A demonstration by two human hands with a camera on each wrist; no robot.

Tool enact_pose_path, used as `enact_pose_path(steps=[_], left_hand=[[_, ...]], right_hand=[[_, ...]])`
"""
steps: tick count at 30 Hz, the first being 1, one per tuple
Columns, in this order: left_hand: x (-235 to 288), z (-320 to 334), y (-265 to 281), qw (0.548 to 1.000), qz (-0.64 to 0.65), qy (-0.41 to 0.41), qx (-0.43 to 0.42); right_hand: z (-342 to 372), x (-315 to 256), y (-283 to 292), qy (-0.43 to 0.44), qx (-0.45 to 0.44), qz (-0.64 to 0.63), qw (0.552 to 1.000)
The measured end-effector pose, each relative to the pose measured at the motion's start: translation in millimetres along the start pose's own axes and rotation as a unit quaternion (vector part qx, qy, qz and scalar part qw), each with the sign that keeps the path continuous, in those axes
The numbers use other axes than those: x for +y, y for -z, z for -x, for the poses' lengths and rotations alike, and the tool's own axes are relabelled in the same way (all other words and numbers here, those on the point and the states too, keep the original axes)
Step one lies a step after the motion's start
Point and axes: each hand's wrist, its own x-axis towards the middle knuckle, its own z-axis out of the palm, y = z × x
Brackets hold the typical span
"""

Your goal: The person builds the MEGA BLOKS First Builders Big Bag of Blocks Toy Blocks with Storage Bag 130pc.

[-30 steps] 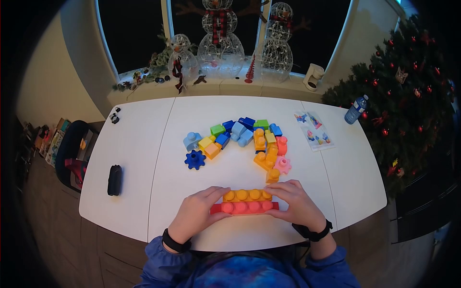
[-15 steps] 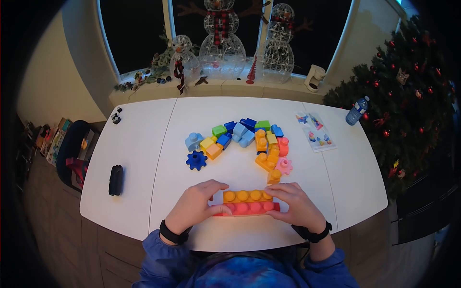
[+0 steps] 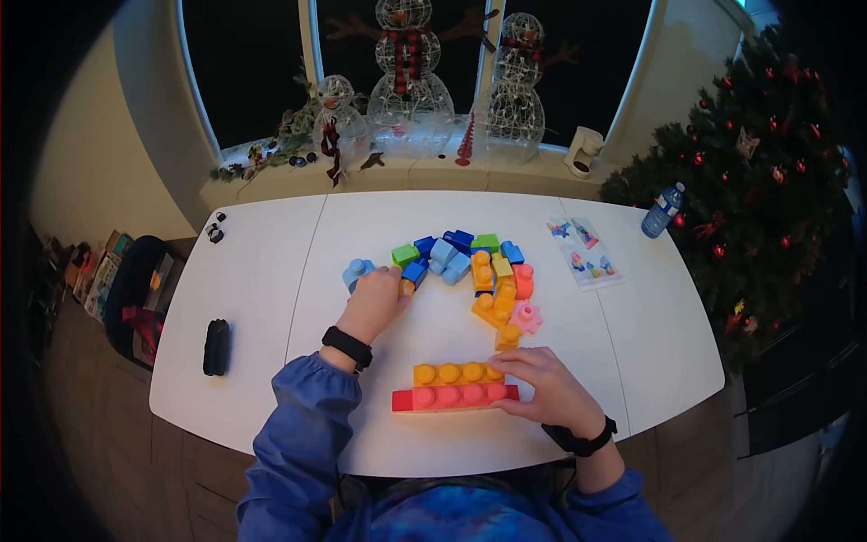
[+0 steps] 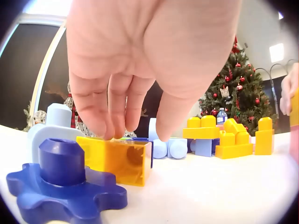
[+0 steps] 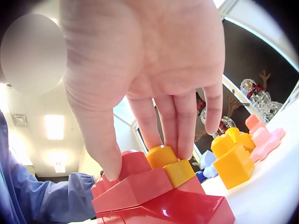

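Note:
In the head view my left hand [image 3: 373, 303] reaches over blocks at the left of the pile. The left wrist view shows its fingertips at the top of an orange block [image 4: 125, 161], with the thumb apart at its right. A dark blue gear-shaped block [image 4: 63, 182] lies nearer that camera, beside a light blue block [image 3: 358, 271]. My right hand [image 3: 553, 387] holds the right end of a built piece, thumb on the pink brick [image 3: 459, 396] and fingers on the yellow-orange brick [image 3: 462, 372]. Under these shows a red base [image 5: 187, 205].
Several loose blocks curve across the table [image 3: 271, 271], including a green block [image 3: 404, 256], a pink gear-shaped block [image 3: 526, 316] and a single orange block [image 3: 508, 338]. A picture sheet [image 3: 585, 253], a water bottle [image 3: 663, 210] and a black case [image 3: 217, 347] lie farther out.
My left hand has let go of the built piece's left end and moved forward and left to the loose blocks. My right hand still holds the right end.

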Motion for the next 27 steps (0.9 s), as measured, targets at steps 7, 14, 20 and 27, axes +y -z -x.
enact_pose_path(steps=[7,14,20,27], left_hand=[[27,44,45,0.994,0.113,-0.003,-0.011],[56,112,67,0.909,0.416,0.006,-0.004],[53,120,64,0.953,0.275,-0.126,-0.016],[63,123,69,0.962,0.254,-0.077,-0.064]], right_hand=[[-1,0,0,0.002,0.0,-0.001,1.0],[0,-1,-1,-0.02,-0.006,-0.011,1.0],[0,-1,-1,-0.019,-0.005,-0.016,1.0],[0,-1,-1,-0.023,-0.008,-0.016,1.0]])
